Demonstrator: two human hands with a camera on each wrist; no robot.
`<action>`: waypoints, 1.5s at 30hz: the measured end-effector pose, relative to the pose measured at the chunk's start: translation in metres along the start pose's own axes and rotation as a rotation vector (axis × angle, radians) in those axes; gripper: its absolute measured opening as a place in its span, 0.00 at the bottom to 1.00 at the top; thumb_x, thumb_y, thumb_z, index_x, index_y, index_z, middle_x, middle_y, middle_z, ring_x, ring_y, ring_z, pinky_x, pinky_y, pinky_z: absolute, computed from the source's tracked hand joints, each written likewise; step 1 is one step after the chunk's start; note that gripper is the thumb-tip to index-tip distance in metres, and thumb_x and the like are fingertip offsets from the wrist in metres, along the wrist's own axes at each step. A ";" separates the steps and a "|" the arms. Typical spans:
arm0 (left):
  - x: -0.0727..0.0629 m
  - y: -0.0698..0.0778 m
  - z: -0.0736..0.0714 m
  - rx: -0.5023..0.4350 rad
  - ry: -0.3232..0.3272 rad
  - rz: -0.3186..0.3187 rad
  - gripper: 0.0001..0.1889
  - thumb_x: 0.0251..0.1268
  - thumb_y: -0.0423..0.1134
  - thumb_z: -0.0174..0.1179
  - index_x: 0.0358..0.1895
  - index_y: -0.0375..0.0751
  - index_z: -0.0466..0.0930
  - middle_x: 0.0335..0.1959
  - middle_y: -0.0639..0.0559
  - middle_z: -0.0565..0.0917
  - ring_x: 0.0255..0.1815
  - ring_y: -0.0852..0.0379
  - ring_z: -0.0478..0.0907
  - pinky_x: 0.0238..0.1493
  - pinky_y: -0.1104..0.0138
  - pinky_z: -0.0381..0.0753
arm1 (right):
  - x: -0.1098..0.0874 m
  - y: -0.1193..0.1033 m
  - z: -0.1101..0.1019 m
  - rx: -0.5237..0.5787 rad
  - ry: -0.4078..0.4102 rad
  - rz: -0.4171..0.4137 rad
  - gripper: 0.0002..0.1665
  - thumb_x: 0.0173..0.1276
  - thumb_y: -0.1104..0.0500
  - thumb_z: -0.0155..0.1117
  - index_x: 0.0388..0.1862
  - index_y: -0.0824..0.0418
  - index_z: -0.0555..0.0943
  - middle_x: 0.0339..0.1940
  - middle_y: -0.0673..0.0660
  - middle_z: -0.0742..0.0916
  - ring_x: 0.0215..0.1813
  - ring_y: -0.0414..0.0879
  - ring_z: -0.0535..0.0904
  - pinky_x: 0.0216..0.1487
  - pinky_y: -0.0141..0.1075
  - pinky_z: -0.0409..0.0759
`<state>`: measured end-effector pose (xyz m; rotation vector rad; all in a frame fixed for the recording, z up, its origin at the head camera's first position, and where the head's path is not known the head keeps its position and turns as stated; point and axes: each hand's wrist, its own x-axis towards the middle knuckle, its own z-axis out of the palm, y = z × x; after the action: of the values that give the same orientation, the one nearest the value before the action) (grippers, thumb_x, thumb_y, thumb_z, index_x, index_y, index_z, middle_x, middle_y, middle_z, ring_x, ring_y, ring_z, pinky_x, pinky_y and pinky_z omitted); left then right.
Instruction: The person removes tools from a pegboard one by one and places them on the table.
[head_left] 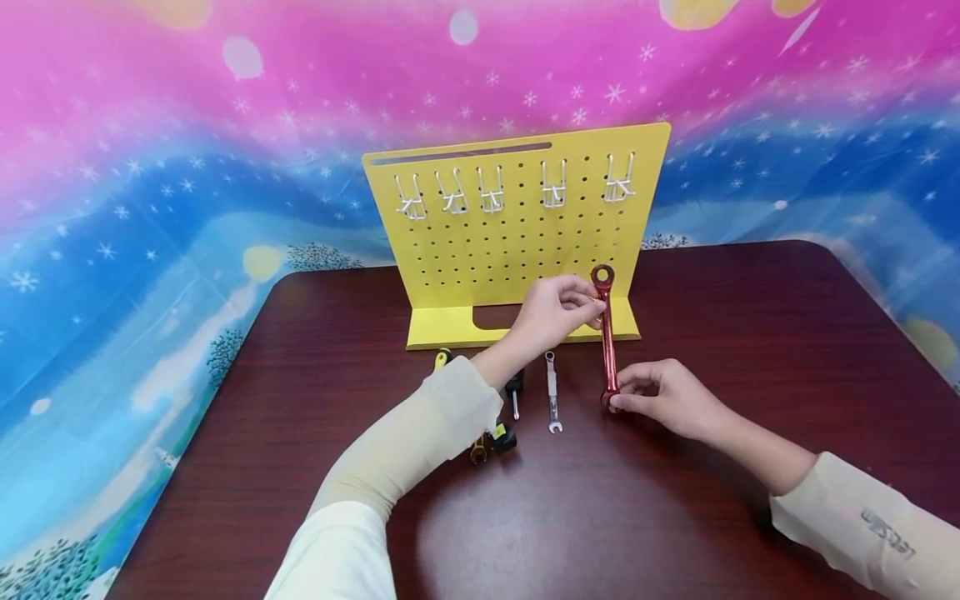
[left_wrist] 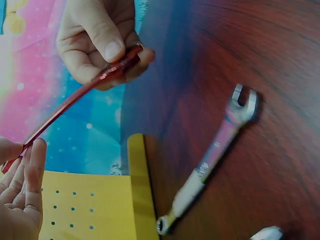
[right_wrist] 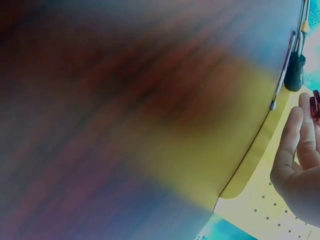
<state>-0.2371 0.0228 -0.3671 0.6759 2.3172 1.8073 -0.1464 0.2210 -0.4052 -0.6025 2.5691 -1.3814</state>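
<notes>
A shiny red wrench (head_left: 608,346) is held raised over the table, its ring end up towards the pegboard. My left hand (head_left: 553,312) pinches it just below the ring end between thumb and fingers. At the lower end, the thumb and fingertips of my right hand (head_left: 671,398) grip it; the left wrist view shows the right hand (left_wrist: 102,42) with its thumb pressed on that end. A silver combination wrench (head_left: 552,392) lies on the table below the left hand. In the right wrist view only a bit of the red wrench (right_wrist: 314,106) shows beside the right hand (right_wrist: 300,165).
A yellow pegboard (head_left: 517,246) stands at the back with several white wire hooks (head_left: 553,185) along its top. Left of the silver wrench lie a black-handled screwdriver (head_left: 514,392), a yellow-and-black handle (head_left: 442,358) and a brassy wrench (head_left: 478,452), partly hidden by the left arm.
</notes>
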 end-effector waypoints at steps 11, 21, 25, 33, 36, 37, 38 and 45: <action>-0.008 -0.009 0.002 -0.047 -0.034 -0.070 0.07 0.64 0.31 0.66 0.41 0.32 0.83 0.31 0.42 0.89 0.29 0.50 0.89 0.33 0.61 0.87 | -0.005 0.000 0.007 0.027 -0.097 -0.015 0.03 0.63 0.65 0.70 0.35 0.65 0.86 0.26 0.54 0.89 0.28 0.32 0.78 0.28 0.27 0.76; -0.013 -0.018 0.003 -0.032 -0.057 -0.128 0.06 0.65 0.33 0.66 0.40 0.34 0.83 0.31 0.42 0.90 0.26 0.57 0.88 0.43 0.43 0.84 | -0.009 0.002 0.007 0.072 -0.194 -0.003 0.05 0.65 0.64 0.69 0.35 0.67 0.84 0.26 0.55 0.89 0.28 0.33 0.79 0.27 0.27 0.76; -0.013 -0.019 0.004 -0.053 -0.059 -0.152 0.06 0.64 0.33 0.67 0.41 0.34 0.83 0.30 0.42 0.90 0.26 0.57 0.88 0.45 0.43 0.84 | -0.011 0.002 0.005 0.076 -0.208 -0.021 0.06 0.65 0.64 0.69 0.35 0.68 0.84 0.26 0.55 0.88 0.28 0.34 0.79 0.26 0.27 0.76; -0.017 -0.027 0.007 -0.022 -0.100 -0.214 0.06 0.64 0.35 0.68 0.39 0.36 0.83 0.27 0.46 0.90 0.26 0.57 0.88 0.43 0.47 0.86 | -0.016 0.002 0.012 0.107 -0.275 -0.035 0.05 0.66 0.66 0.68 0.35 0.68 0.83 0.25 0.58 0.89 0.27 0.35 0.81 0.26 0.28 0.77; -0.019 -0.028 0.007 -0.010 -0.114 -0.217 0.05 0.64 0.35 0.68 0.38 0.37 0.83 0.26 0.46 0.90 0.26 0.57 0.88 0.42 0.47 0.86 | -0.017 0.002 0.014 0.104 -0.284 -0.030 0.04 0.65 0.66 0.68 0.34 0.68 0.83 0.25 0.57 0.89 0.27 0.34 0.81 0.26 0.27 0.77; -0.020 -0.029 0.007 -0.010 -0.118 -0.221 0.05 0.64 0.35 0.68 0.38 0.37 0.83 0.26 0.46 0.90 0.25 0.57 0.88 0.42 0.48 0.86 | -0.018 0.002 0.014 0.106 -0.287 -0.028 0.05 0.65 0.65 0.68 0.34 0.68 0.83 0.25 0.57 0.89 0.27 0.34 0.81 0.27 0.27 0.77; -0.020 -0.029 0.007 -0.013 -0.123 -0.227 0.05 0.64 0.34 0.67 0.37 0.36 0.83 0.26 0.46 0.90 0.25 0.57 0.88 0.42 0.48 0.87 | -0.018 0.001 0.014 0.106 -0.290 -0.025 0.05 0.65 0.65 0.68 0.33 0.68 0.83 0.25 0.57 0.89 0.27 0.34 0.80 0.26 0.27 0.77; -0.019 -0.032 0.007 -0.051 -0.171 -0.325 0.05 0.65 0.32 0.66 0.38 0.32 0.83 0.28 0.41 0.89 0.22 0.59 0.86 0.38 0.56 0.88 | -0.018 0.002 0.018 0.101 -0.324 -0.022 0.06 0.65 0.65 0.67 0.31 0.68 0.82 0.22 0.57 0.87 0.24 0.33 0.78 0.26 0.27 0.75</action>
<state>-0.2257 0.0152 -0.4029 0.3998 2.1174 1.5904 -0.1245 0.2162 -0.4181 -0.7690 2.2319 -1.2887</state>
